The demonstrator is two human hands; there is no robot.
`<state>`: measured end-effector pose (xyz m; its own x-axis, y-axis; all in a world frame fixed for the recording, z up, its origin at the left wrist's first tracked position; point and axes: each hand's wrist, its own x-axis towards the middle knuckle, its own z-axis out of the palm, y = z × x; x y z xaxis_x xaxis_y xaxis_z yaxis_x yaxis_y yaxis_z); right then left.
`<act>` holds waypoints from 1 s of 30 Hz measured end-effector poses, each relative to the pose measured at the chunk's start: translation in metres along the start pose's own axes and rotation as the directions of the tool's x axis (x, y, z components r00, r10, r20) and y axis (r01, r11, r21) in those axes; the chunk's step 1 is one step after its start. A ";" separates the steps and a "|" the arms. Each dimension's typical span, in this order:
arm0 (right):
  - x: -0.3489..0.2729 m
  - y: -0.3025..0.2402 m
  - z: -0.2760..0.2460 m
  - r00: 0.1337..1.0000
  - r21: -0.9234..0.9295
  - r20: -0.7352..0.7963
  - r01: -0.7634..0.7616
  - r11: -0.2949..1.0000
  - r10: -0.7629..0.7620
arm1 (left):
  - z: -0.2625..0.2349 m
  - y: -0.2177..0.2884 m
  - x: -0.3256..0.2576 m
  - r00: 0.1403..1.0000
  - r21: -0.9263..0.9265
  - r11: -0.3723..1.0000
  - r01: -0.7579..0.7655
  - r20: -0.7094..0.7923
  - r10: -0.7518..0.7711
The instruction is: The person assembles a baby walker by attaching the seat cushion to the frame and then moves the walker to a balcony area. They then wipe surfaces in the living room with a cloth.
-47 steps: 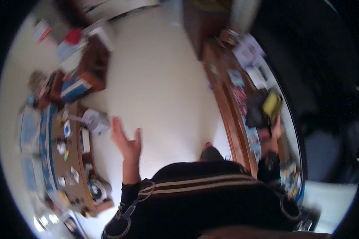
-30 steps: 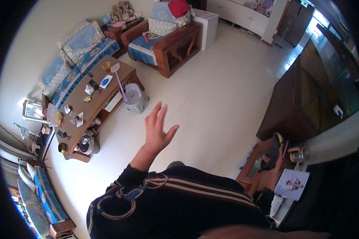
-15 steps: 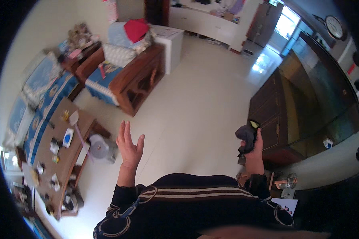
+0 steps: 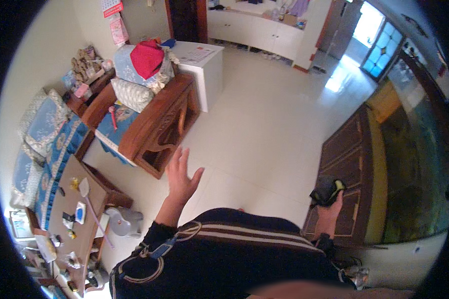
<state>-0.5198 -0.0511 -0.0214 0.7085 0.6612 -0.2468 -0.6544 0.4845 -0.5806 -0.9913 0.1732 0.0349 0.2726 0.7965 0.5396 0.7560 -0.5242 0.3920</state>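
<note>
While the right hand [image 4: 330, 212] had its fingers around a dark bundle [image 4: 325, 192] with a yellow-green edge, over by the dark cabinet [image 4: 341, 149] on the right, the left hand [image 4: 181, 185] just hung above the floor [image 4: 249, 129], fingers pretty wide. A grey stool [image 4: 123, 223] stood beside the cluttered surface [image 4: 97, 192], near left.

Daylight [image 4: 334, 82] is glinting on the pale tiled floor [image 4: 262, 124]. White cupboards [image 4: 259, 34] are standing far beyond a carved wooden armchair [image 4: 157, 119].
</note>
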 end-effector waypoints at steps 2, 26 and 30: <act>0.073 0.009 0.036 0.998 -0.005 -0.036 -0.048 0.999 0.048 | 0.017 -0.001 0.061 0.998 0.028 0.999 -0.044 -0.046 0.046; 0.661 0.120 0.380 0.995 -0.343 0.007 0.095 0.935 -0.099 | 0.407 -0.265 0.641 0.975 0.181 0.960 0.214 -0.109 -0.196; 0.776 0.146 0.399 0.998 -0.331 0.049 0.049 0.942 -0.034 | 0.497 -0.323 0.706 0.922 0.225 0.894 0.386 -0.079 -0.378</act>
<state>-0.1713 0.7616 0.0117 0.7168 0.6714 -0.1883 -0.4947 0.2994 -0.8159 -0.7470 1.0542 -0.0809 -0.0819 0.9092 0.4083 0.9155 -0.0933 0.3914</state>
